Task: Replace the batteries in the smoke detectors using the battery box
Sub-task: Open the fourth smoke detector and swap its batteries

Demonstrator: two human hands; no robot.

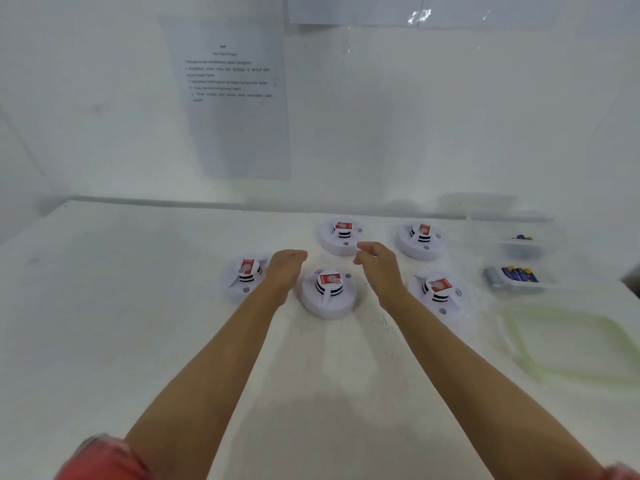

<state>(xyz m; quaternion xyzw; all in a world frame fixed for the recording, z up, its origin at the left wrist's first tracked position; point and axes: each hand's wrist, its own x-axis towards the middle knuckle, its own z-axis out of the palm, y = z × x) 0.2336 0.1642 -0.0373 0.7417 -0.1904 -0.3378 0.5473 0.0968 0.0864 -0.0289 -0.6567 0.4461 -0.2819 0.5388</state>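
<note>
Since neither hand holds anything, we judge the work barely begun: our left hand [285, 268] hovers just left of the nearest round white plastic smoke detector [329, 304], fingers relaxed and empty, and our right hand [375, 263] hovers just right of it, fingers loosely bent, also empty. 4 twins surround that detector: the left twin [237, 287], the right twin [446, 306], the rear twin [337, 247] and the rear-right twin [420, 250]. Well to its right sits the clear plastic battery box [516, 282] with blue cells. We expect the detector to be light, rigid and smooth, likely to skate on the white table [138, 306] if nudged. Its raised slotted centre with the red label looks frail, so we would grip the broad outer rim with both hands, then turn it over for the battery door, which we cannot see.
</note>
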